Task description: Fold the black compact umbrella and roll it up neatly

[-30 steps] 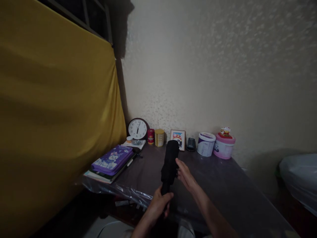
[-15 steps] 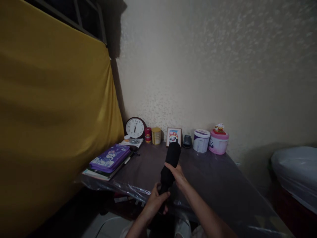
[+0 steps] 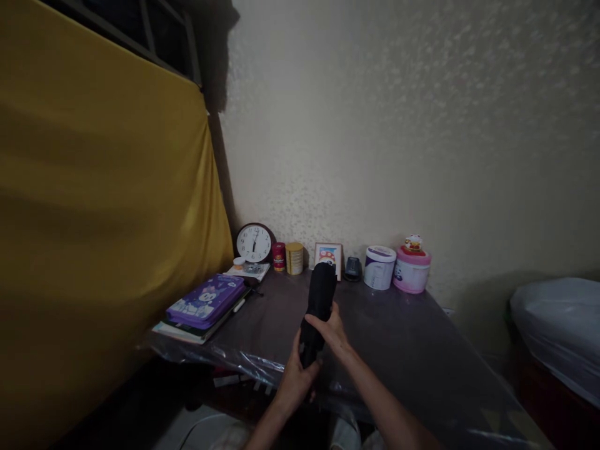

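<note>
I hold a folded black umbrella (image 3: 320, 294) upright and tilted away from me, over the near edge of a dark table (image 3: 403, 350). My left hand (image 3: 296, 375) is wrapped round its lower end, the handle. My right hand (image 3: 330, 328) grips the rolled black canopy a little higher, fingers curled across it. The umbrella's top end reaches up in front of a small picture frame (image 3: 329, 255).
Along the wall stand a round clock (image 3: 254, 242), a red tin (image 3: 279, 256), a gold tin (image 3: 294, 258), a white tub (image 3: 379, 267) and a pink tub (image 3: 411, 269). A purple case (image 3: 206, 300) lies on books at left. A yellow curtain (image 3: 94, 206) hangs left; a plastic-covered object (image 3: 557, 331) stands right.
My right hand has slid down the umbrella toward the left hand and closed round it. The left hand has kept its grip on the handle. The view has shifted slightly.
</note>
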